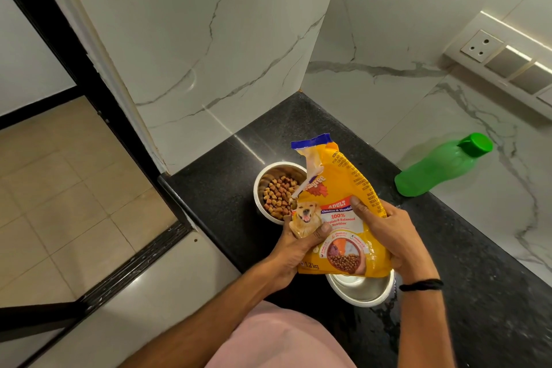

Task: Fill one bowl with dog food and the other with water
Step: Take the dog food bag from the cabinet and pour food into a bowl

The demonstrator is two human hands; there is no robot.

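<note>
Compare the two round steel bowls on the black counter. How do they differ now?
The far round steel bowl holds brown kibble; the near round steel bowl shows only bare metal inside. The far bowl is mostly in plain view, while the near bowl is half hidden by the yellow dog food bag. Both are shiny, upright and stand on the black stone counter.

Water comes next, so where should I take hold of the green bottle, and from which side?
Wrap the right hand, once off the bag, round the middle of the bottle, coming from the counter side: it stands upright close to the wall, cap on, so that side is open.
</note>
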